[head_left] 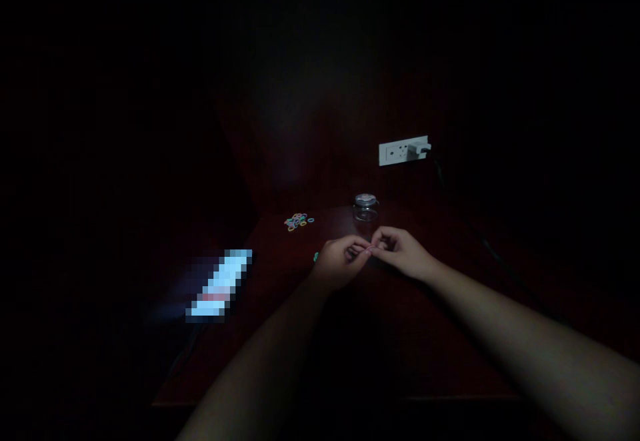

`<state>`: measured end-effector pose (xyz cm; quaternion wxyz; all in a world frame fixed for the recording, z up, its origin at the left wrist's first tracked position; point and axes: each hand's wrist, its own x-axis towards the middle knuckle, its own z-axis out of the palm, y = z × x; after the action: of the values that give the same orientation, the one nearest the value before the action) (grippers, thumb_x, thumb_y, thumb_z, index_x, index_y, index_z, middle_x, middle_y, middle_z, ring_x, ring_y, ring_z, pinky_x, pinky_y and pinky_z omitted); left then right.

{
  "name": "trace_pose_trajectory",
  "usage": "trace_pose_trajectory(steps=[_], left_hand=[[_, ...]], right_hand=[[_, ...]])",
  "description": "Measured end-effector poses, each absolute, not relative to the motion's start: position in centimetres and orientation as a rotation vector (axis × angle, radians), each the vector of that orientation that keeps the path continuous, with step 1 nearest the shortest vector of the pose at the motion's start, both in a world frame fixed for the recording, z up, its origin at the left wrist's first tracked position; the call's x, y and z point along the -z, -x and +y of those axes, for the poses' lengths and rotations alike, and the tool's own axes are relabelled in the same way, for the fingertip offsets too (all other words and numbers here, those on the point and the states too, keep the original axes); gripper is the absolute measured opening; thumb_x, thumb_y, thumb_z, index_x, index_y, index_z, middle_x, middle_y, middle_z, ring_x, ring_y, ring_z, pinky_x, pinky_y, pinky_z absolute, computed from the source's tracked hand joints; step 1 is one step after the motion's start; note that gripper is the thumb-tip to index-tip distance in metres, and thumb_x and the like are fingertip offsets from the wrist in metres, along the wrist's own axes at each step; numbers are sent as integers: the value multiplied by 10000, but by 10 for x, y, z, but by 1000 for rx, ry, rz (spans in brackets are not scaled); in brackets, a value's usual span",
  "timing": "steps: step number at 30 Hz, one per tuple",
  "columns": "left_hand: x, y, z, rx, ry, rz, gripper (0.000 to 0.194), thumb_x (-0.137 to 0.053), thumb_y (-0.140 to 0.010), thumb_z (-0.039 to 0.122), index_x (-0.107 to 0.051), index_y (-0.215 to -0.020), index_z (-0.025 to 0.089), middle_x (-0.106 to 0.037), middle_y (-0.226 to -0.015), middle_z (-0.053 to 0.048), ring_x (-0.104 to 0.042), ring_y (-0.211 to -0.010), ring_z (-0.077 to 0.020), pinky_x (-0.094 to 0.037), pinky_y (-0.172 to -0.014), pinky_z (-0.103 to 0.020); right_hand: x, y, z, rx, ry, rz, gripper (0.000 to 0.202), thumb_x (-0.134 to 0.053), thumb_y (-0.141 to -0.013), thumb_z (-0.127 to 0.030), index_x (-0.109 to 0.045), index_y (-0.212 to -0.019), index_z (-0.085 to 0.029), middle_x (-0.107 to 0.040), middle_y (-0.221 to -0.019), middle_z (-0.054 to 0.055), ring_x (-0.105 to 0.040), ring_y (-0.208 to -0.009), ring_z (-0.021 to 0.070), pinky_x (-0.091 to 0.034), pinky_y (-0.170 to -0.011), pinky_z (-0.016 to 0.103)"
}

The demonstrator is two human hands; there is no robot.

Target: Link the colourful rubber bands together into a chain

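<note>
Over the dark red table (280,281), my left hand (343,261) and my right hand (403,253) meet fingertip to fingertip, both closed in a pinch. Between them is a small pinkish elastic band (371,248), mostly covered by the fingers. Just behind the hands stands a clear round jar (366,211) with its lid on. A loose pile of small coloured elastic bands (297,221) lies further back on the left. Something small and green (316,257) shows beside my left hand, partly hidden by it.
A bright, blurred-out screen (220,287) is at the table's left edge. On the back wall is a white power socket (403,151) with a plug (419,150) in it and a dark cable (440,171) running down. The surroundings are very dark.
</note>
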<state>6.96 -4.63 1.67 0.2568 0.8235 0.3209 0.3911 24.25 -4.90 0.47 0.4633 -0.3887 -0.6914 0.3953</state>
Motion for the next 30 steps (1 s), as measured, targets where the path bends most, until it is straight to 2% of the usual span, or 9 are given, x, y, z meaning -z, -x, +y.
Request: trace_pose_trajectory(steps=[4,12,19,25,30], left_hand=[[-17,-69,-45,-1059,-2245,867,200,-532,-780,282,-639,-912,177,-680,-840,-35,-606,-712,-115,-463,-602,-200],[-17,-69,-43,-1105,-2229,924,170,-560,-761,291,-644,-820,155,-678,-768,-39,-594,-649,-106,-463,-580,-204],[-15,-69,-42,-1120,-2207,943,180,-570,-754,304,-640,-814,149,-677,-751,-41,-596,-635,-104,-461,-564,-198],[-14,-69,-40,-1134,-2207,942,173,-570,-755,305,-636,-817,157,-673,-755,-37,-599,-648,-106,-463,-572,-200],[-14,-69,-40,-1131,-2200,937,166,-570,-753,290,-634,-823,154,-668,-747,-38,-601,-652,-109,-460,-561,-199]], right_hand=[[-5,-244,-49,-909,975,-1713,302,-668,-639,-401,-508,-681,-149,-409,-494,-61,-335,-445,59,-241,-425,196],[-8,-243,-52,-807,1002,-1731,240,-635,-679,-367,-538,-696,-148,-436,-524,-40,-361,-475,74,-274,-437,206],[-13,-243,-54,-760,1002,-1714,199,-600,-705,-338,-533,-708,-150,-474,-561,-23,-382,-491,82,-291,-449,211],[-12,-242,-53,-806,965,-1753,185,-597,-707,-318,-548,-772,-152,-492,-586,-19,-392,-500,85,-308,-460,215],[-10,-242,-52,-819,969,-1757,199,-608,-695,-336,-557,-744,-149,-494,-574,-17,-391,-485,82,-301,-447,212]])
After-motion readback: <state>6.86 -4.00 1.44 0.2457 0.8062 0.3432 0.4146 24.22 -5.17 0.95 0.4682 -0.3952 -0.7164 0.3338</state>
